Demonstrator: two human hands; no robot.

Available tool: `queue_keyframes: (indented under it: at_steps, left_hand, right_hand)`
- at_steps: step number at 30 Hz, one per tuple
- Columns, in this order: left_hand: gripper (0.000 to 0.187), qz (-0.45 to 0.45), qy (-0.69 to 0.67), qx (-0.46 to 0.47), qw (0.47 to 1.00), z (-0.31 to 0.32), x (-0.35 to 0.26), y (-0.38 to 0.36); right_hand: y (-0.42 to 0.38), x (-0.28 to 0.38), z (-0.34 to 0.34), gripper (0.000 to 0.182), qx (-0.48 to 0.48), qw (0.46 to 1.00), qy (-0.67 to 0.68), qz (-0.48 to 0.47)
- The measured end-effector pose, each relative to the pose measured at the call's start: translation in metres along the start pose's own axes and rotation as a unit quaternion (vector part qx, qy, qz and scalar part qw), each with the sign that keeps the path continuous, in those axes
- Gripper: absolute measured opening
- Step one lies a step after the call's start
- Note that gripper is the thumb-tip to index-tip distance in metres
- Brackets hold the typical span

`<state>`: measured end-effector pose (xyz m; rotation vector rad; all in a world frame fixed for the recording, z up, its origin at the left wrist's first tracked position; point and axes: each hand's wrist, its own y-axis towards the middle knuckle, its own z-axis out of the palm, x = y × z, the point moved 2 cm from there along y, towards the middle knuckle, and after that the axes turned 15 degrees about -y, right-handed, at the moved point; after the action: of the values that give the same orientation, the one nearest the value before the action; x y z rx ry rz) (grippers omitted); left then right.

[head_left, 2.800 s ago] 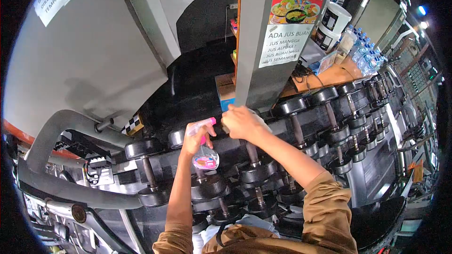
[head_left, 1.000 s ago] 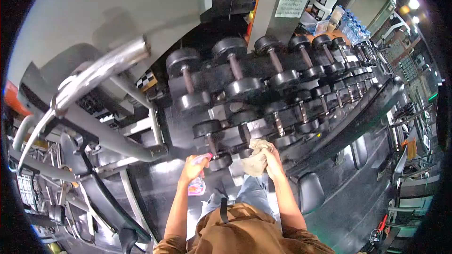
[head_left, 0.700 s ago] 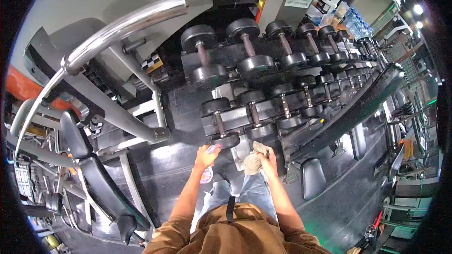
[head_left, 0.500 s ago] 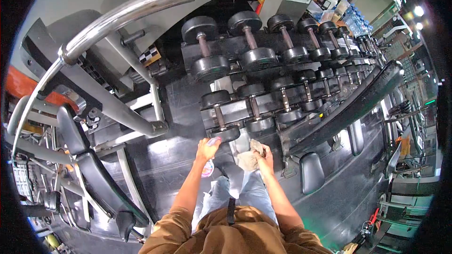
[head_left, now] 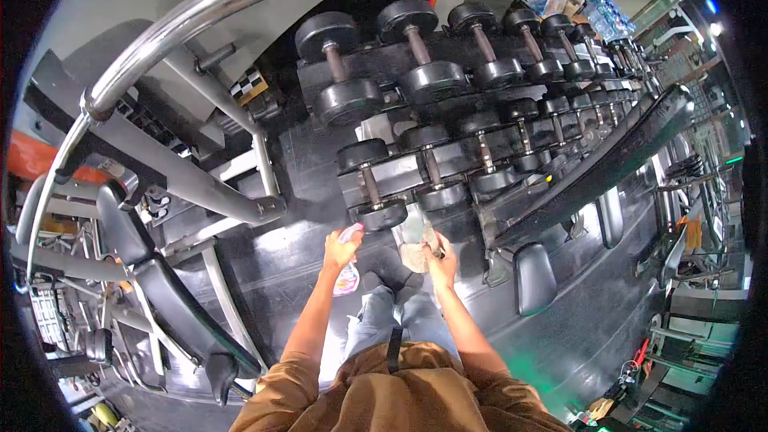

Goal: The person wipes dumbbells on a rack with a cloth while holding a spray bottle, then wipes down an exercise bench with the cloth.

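Observation:
My left hand [head_left: 342, 250] is wrapped round the neck of a spray bottle [head_left: 347, 279] with a pink and white label; its pinkish head points toward the rack. A beige cloth [head_left: 415, 257] is bunched in my right hand [head_left: 441, 261], its lower part hanging loose. Just beyond both hands is the lower row's nearest dumbbell [head_left: 370, 182], black with round heads and a bare metal handle. The bottle's head is close to that dumbbell's near end. A pale rack leg [head_left: 410, 226] shows between my hands.
Black dumbbells [head_left: 432, 76] fill the two-tier rack, running off to the right. An inclined bench pad [head_left: 600, 164] stands close on the right, a second bench [head_left: 172, 304] on the left. A machine with a chrome bar [head_left: 192, 20] rises at left. Water bottles [head_left: 606, 16] stand far back.
Both hands have shifted slightly left and forward, still holding the spray bottle and the cloth. The view has tipped a little, so more of the spray bottle and my feet show.

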<state>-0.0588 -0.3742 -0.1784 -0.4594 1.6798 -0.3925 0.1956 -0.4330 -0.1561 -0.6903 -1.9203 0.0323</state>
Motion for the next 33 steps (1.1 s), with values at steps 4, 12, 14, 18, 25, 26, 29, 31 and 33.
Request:
queue_keyframes:
  at_steps: [4,12,14,18,25,26,29,31,33]
  left_hand:
    - [0.038,-0.011,-0.023,-0.003,1.0,-0.008,0.001,-0.017]
    - [0.027,0.004,-0.056,0.003,0.998,-0.019,-0.001,-0.025]
    - [0.025,0.02,-0.022,0.023,0.999,-0.021,0.008,-0.006]
    - [0.022,0.007,0.02,0.086,0.996,-0.017,-0.003,0.022]
    - [0.018,0.145,0.183,0.154,0.96,-0.036,0.011,0.091]
    - [0.027,0.083,0.205,0.189,0.957,-0.038,0.019,0.101]
    - [0.03,0.136,0.24,0.218,0.936,-0.029,0.02,0.109]
    - [0.03,0.13,0.231,0.235,0.935,-0.019,0.009,0.106]
    - [0.032,0.147,0.228,0.231,0.934,-0.008,0.01,0.107]
  right_hand:
    - [0.004,-0.006,0.008,0.053,0.059,0.998,0.008,0.028]
    - [0.029,0.008,0.045,0.056,0.07,0.993,-0.089,-0.032]
    - [0.044,0.005,0.06,0.054,0.043,0.993,-0.092,-0.054]
    - [0.064,-0.003,0.097,0.046,-0.024,0.986,-0.157,-0.043]
    - [0.039,0.017,0.136,0.041,-0.109,0.951,-0.286,-0.043]
    - [0.035,0.017,0.136,0.044,-0.08,0.952,-0.29,-0.062]
    - [0.022,0.018,0.139,0.049,-0.028,0.949,-0.306,-0.078]
    - [0.018,0.013,0.143,0.048,-0.011,0.935,-0.33,-0.131]
    - [0.029,0.006,0.137,0.044,-0.023,0.933,-0.324,-0.151]
